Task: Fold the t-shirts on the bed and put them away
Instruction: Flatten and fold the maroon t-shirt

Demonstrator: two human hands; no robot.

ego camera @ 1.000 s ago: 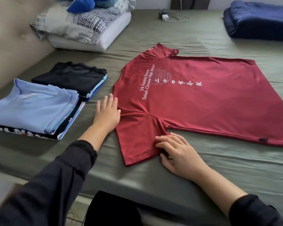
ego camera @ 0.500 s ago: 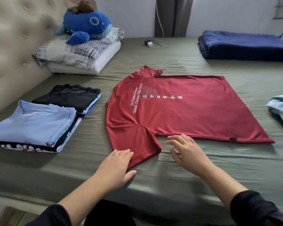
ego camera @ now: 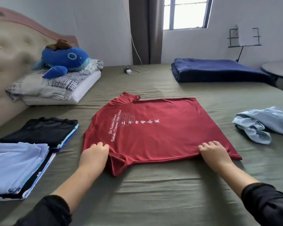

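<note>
Red t-shirt (ego camera: pixel 162 132) flat, collar leftward, left hand (ego camera: pixel 95 154), right hand (ego camera: pixel 214 152) grip near edge

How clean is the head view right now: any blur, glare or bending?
Head view: window blown out white; headboard at the left edge smeared by blur; wide-angle bending toward the edges; red t-shirt evenly lit, its print readable; both hands fairly sharp.

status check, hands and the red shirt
Left hand grips red shirt by the near sleeve, right hand grips its near hem. Shirt flat, unfolded. Nothing in the way; crumpled blue shirt waits to the right.
</note>
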